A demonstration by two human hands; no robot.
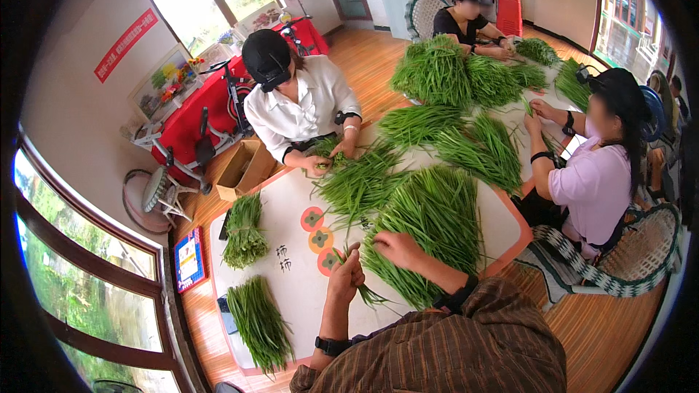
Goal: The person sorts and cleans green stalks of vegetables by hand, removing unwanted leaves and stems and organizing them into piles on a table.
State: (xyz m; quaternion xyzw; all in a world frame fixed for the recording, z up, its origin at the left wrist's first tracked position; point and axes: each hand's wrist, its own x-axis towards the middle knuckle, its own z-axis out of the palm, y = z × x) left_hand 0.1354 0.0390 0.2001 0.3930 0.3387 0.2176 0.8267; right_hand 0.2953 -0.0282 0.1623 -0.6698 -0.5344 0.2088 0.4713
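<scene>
My left hand [346,275] is closed around a small bunch of long green stalks that look like chives. Their ends stick out below the fist, over the white table mat. At the left edge of a large chive heap [444,211], my right hand [399,249] has its fingers bent together on some stalks; the fingertips are partly lost among the greens. Farther left on the mat lie a bundle of chives [246,236] and, nearer me, a second chive bundle [260,324].
Across the table [280,200] a person in a white shirt [313,102] handles chives. Another person in pink [586,182] works at the right, and one in black [470,25] at the far end. More chive piles [433,73] cover the far side. A cardboard box [246,167] stands beyond the table's left edge.
</scene>
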